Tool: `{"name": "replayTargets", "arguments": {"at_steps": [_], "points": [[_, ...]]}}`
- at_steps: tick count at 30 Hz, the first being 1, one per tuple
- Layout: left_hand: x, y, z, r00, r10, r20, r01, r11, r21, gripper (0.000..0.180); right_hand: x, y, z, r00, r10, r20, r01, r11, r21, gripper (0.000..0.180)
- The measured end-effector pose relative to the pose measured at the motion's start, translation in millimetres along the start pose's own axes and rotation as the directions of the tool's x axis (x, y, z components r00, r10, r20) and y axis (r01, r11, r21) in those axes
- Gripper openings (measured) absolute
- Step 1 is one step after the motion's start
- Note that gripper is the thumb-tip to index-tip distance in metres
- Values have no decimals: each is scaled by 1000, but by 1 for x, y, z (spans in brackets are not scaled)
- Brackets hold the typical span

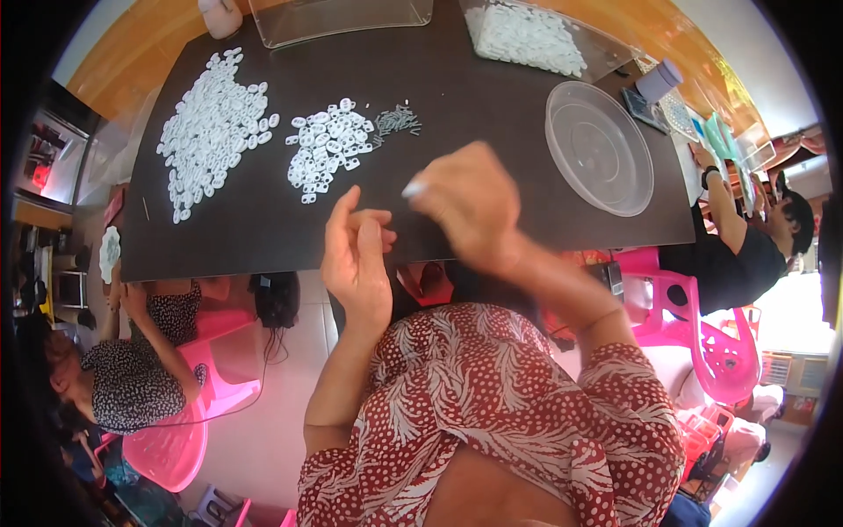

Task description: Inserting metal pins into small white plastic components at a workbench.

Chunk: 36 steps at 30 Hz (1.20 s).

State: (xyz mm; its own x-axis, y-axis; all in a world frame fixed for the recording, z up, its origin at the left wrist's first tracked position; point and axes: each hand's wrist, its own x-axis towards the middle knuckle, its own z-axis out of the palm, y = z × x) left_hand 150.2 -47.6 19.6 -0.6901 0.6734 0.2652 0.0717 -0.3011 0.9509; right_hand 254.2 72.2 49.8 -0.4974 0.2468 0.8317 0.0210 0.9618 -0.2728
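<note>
My right hand (pixel 474 206) is raised over the table's near side, its fingers closed on a small white plastic piece (pixel 413 189); motion blurs it. Just left of it, my left hand (pixel 358 259) is held up at the table edge, thumb against bent fingers and index finger raised. Whatever it pinches is hidden. Beyond my hands lie a pile of small white pieces with paired holes (pixel 329 145) and a little heap of grey metal pins or screws (pixel 398 121). Farther left spreads a larger pile of white oval pieces (pixel 211 132).
A round clear plastic lid (pixel 601 149) lies on the dark table (pixel 492 105) at right. Behind stand a clear bin of white pieces (pixel 527 39) and another clear bin (pixel 342 22). A lilac-capped container (pixel 659 81) stands far right. People sit at left and right by pink chairs (pixel 171 443).
</note>
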Motion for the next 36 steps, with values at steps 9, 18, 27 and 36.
{"name": "replayTargets", "arguments": {"at_steps": [9,18,27,36], "points": [[58,-27,-20,958,220,186,-286,804,521,15,103,165,-101,913,246,-326,-351,881,-318,18],[95,-47,8,833,368,413,-541,381,750,8,99,301,-129,956,292,-19,-291,940,-181,20],[107,-47,15,758,349,551,-640,235,732,6,88,149,-71,999,28,-45,-46,888,-457,10],[110,-43,12,618,326,715,-779,128,614,10,35,82,-5,987,38,154,-20,993,-119,10]]}}
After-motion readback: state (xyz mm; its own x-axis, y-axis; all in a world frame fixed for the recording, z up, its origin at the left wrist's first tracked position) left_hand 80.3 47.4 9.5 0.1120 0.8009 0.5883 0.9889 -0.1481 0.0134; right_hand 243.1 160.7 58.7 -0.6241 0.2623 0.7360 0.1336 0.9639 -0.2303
